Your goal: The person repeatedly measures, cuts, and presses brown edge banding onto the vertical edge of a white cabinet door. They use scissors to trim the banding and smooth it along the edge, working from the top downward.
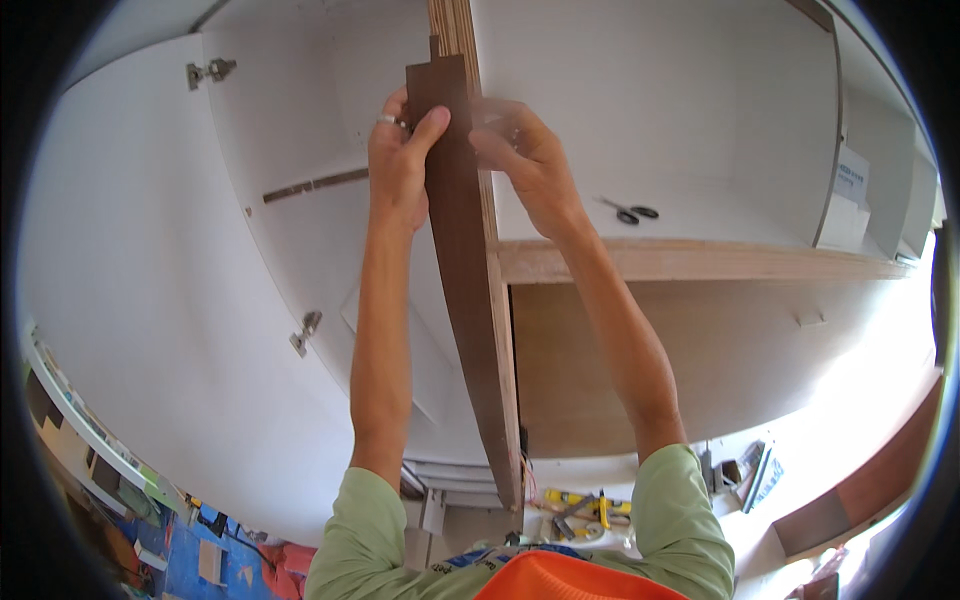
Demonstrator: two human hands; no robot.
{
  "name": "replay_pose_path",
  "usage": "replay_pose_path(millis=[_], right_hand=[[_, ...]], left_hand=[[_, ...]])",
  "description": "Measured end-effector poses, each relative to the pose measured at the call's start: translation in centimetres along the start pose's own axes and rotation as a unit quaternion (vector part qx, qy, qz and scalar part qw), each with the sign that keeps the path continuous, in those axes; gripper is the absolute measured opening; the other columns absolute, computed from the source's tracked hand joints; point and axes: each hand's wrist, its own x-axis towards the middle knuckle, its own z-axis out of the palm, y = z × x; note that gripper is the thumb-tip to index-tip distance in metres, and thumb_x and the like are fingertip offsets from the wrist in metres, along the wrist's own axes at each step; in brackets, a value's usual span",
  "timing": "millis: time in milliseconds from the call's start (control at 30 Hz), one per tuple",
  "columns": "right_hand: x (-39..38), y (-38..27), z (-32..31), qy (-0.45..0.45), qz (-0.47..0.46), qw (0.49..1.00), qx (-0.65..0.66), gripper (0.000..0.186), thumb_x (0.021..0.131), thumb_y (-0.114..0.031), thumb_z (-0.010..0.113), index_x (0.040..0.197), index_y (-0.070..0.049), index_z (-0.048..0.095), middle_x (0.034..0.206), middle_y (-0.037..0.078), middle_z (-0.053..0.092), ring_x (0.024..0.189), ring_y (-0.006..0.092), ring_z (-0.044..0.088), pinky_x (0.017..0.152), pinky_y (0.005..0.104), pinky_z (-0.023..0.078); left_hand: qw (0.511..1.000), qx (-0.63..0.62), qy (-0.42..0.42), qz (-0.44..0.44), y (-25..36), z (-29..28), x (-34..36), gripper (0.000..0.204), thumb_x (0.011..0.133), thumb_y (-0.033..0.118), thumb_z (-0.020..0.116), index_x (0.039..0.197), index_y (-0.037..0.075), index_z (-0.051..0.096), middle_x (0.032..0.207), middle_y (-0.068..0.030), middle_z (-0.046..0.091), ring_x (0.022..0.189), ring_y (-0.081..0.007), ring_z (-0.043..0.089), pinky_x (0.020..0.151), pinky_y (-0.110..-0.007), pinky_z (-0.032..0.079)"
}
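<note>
A long dark brown strip (460,240), like wood-look edging, runs along the front of an upright cabinet panel (489,215) whose bare layered plywood edge shows beside it. Near the strip's top end, my left hand (398,165) grips it, thumb flat on its face and fingers behind its left side. My right hand (530,165) is raised at the strip's right edge, its thumb pointing toward it. Motion smears those fingers, so whether they touch the strip or hold anything is unclear.
A white door (140,270) with metal hinges (210,73) stands open at left. Black-handled scissors (630,211) lie on the white shelf at right, above a bare wood front rail (680,263). Below are a yellow spirit level (570,499), a hammer (573,512) and other tools.
</note>
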Motion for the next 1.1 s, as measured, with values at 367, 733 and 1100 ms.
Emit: replay_pose_path(millis=[367,733,1100], right_hand=[[-10.4,0.7,-0.8,0.072,0.152,0.982,-0.089,0.011,0.092,-0.012,0.071,0.096,-0.002,0.071,0.083,-0.001,0.068,0.077,0.006,0.059,0.073,0.0234,0.048],[-12.9,2.1,-5.5,-0.001,0.124,0.979,-0.16,0.014,0.095,-0.017,0.071,0.097,-0.003,0.069,0.088,0.003,0.071,0.075,0.0077,0.062,0.068,0.0244,0.05],[-5.7,6.3,-25.6,-0.114,0.184,0.715,-0.665,0.046,0.09,-0.046,0.067,0.109,-0.006,0.076,0.098,0.015,0.075,0.095,0.0322,0.071,0.09,0.0436,0.052]], left_hand=[[0.999,-0.011,0.045,-0.015,-7.9,-0.2,-14.4,0.039,0.096,0.011,0.07,0.13,0.0,0.055,0.118,-0.0078,0.066,0.109,-0.0135,0.059,0.098,-0.029,0.045],[0.991,-0.049,0.048,-0.116,-7.4,-0.8,-19.0,0.037,0.098,0.015,0.068,0.129,0.001,0.053,0.117,-0.0089,0.067,0.11,-0.0135,0.061,0.101,-0.029,0.046],[0.989,-0.014,0.055,-0.138,-6.1,-3.0,-21.8,0.041,0.099,0.021,0.067,0.132,0.002,0.051,0.121,-0.0103,0.065,0.113,-0.0146,0.06,0.103,-0.03,0.045]])
